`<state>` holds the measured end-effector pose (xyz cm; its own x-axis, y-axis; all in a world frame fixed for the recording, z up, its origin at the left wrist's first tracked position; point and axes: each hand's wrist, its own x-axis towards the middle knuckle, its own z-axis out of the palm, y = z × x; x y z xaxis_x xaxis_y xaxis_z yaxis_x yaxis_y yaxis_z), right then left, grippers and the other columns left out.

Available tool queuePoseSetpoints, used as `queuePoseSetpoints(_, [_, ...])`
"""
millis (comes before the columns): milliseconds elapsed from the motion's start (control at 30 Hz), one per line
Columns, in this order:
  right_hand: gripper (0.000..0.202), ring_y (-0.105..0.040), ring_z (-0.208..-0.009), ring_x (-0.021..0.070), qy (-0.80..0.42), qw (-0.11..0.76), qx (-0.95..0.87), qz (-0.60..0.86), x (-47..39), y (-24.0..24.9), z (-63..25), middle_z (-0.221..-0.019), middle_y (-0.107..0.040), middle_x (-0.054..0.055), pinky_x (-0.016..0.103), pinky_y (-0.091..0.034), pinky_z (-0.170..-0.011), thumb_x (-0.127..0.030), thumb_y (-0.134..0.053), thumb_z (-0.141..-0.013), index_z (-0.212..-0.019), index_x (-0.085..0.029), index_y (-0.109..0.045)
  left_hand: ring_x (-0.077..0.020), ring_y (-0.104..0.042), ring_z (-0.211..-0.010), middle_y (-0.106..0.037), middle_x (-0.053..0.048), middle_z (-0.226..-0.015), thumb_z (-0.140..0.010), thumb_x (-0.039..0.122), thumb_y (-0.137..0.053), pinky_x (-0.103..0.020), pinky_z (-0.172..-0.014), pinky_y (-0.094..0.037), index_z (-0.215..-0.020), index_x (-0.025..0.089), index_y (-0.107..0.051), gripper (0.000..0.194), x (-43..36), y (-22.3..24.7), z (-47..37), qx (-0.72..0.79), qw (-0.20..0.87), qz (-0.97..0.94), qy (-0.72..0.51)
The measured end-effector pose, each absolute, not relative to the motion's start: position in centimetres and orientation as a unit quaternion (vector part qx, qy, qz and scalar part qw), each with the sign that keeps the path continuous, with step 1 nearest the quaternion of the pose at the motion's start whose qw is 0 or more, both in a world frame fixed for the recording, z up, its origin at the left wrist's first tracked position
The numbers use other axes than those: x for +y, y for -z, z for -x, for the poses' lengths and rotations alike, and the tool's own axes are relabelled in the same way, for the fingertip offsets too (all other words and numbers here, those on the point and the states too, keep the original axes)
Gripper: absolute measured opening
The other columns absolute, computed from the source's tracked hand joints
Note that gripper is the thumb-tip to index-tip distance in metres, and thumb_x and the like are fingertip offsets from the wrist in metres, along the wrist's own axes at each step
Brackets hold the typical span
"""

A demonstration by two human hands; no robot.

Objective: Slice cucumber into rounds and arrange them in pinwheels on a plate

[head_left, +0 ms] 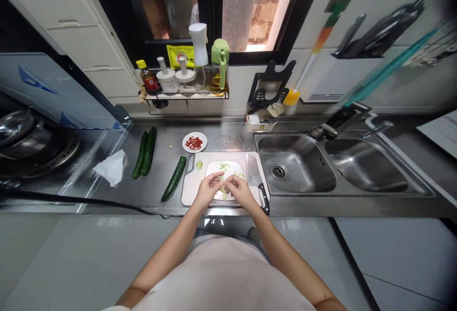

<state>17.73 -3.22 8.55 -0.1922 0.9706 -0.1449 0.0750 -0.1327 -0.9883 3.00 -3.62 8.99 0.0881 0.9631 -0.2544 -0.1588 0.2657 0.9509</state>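
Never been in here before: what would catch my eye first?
Probably the left hand and right hand, close together over a white plate of pale green slices on the cutting board. Left of the board, a dark green cucumber stands out, with a pair farther left. Behind the board, chopped red bits brighten a small round dish.

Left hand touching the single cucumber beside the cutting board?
Apart. The head view shows bare cutting board between the left hand and that cucumber.

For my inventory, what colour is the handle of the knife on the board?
The knife handle is black, clearest in the head view.
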Motion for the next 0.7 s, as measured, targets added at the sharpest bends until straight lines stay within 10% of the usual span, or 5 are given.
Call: queuePoseSetpoints(700, [0.015, -0.054, -0.064, 0.0124, -0.448, 0.295, -0.672, 0.510, 0.3, -6.0, -18.6, -0.070, -0.062, 0.000, 0.023, -0.040, -0.062, -0.029, -0.052, -0.081, -0.077, -0.018, -0.061, -0.0086, -0.050, -0.062, -0.054, 0.003, -0.067, -0.071, 0.025, -0.066, -0.020, -0.061, -0.039, -0.091, 0.015, -0.066, 0.023, -2.1, -5.4, -1.2, 0.568, 0.498, -0.503, -0.421])
